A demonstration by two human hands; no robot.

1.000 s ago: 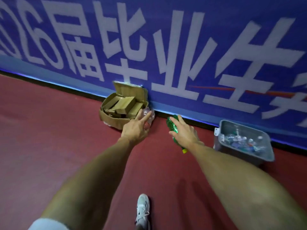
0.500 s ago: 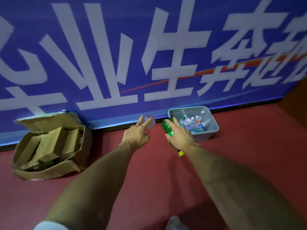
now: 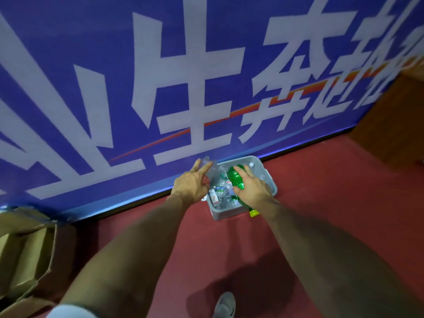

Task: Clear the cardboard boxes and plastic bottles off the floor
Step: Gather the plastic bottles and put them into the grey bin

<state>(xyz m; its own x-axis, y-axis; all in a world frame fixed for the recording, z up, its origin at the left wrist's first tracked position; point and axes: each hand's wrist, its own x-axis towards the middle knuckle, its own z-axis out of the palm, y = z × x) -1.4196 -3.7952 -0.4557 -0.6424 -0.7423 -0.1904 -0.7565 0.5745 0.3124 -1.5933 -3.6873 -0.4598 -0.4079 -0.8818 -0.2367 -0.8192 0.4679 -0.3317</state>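
Observation:
My left hand [image 3: 191,185] grips a clear plastic bottle [image 3: 210,167] just left of and above the grey bin. My right hand [image 3: 252,188] holds a green plastic bottle [image 3: 235,177] with a yellow cap [image 3: 253,213], directly over the grey plastic bin [image 3: 226,213]. The bin stands on the red floor against the blue banner wall and holds several empty clear bottles [image 3: 221,192]. A brown cardboard box [image 3: 25,255] filled with flattened cardboard lies at the lower left edge, partly cut off by the frame.
A blue banner [image 3: 160,76] with large white characters runs along the back. Red floor [image 3: 332,184] spreads to the right of the bin. A brown wall or panel [image 3: 394,125] rises at the far right. My grey shoe [image 3: 226,305] shows at the bottom.
The view has swung right and I have stepped closer. Both hands with their bottles have moved from beside the cardboard box to over the grey bin.

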